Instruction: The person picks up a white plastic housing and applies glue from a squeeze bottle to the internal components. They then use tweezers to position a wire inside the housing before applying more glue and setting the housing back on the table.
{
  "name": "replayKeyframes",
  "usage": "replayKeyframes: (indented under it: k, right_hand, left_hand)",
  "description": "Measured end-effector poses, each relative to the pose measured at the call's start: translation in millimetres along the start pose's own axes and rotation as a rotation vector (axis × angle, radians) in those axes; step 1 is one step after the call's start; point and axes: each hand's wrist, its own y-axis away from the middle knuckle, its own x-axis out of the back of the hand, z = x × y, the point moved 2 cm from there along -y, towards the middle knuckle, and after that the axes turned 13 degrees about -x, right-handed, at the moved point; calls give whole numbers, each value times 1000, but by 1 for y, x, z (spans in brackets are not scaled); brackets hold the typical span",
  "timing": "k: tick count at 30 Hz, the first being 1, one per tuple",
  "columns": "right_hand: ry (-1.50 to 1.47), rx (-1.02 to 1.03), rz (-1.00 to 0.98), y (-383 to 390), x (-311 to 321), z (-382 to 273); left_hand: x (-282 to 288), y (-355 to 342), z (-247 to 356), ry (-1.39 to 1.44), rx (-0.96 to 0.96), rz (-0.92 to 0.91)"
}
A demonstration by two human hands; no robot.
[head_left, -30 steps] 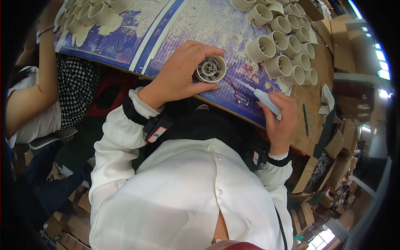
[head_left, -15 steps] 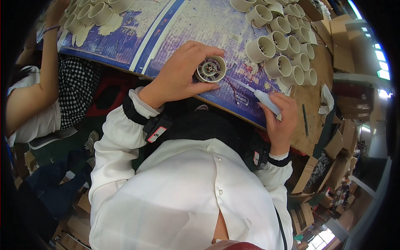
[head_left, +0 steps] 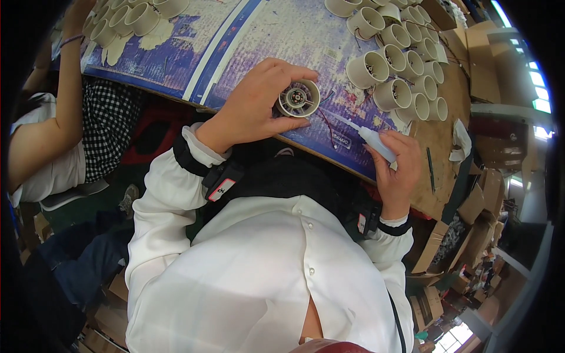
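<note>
Near the table's front edge, my left hand (head_left: pixel 250 106) grips a short off-white plastic cylinder (head_left: pixel 316 105) between thumb and fingers. Its open end faces up, showing a round hub with spokes around it. Thin dark and coloured wires (head_left: pixel 328 125) trail from it over the table to its right. My right hand (head_left: pixel 401 167) is closed around a pale squeeze bottle (head_left: pixel 376 143) with a long thin nozzle. The bottle is tilted, its nozzle pointing left toward the cylinder without touching it.
Several similar cylinders with wires (head_left: pixel 393 94) stand at the table's right, and more (head_left: pixel 142 20) at the far left. A dark pen-like stick (head_left: pixel 431 167) and a crumpled white cloth or paper (head_left: pixel 461 141) lie at the right. Another person's arm (head_left: pixel 70 100) is at left.
Both hands keep their grips and places. The hub inside the cylinder looks slightly turned, and the wires have shifted a little. At the lower left, a leg in blue jeans has moved.
</note>
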Motion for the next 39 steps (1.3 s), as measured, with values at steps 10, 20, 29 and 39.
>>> replayKeyframes:
  k: [10,20,29,39]
  right_hand:
    - [0,-13,-8,0,0,1]
    - [4,-23,-2,7,2,5]
    - [-85,-134,-10,14,-3,15]
    - [-420,-462,94,42,-4,49]
  left_hand:
    - [1,-1,0,-7,-6,-1]
    - [0,0,4,0,-2,6]
    - [5,-1,1,15,11,23]
    - [19,0,2,-184,107,53]
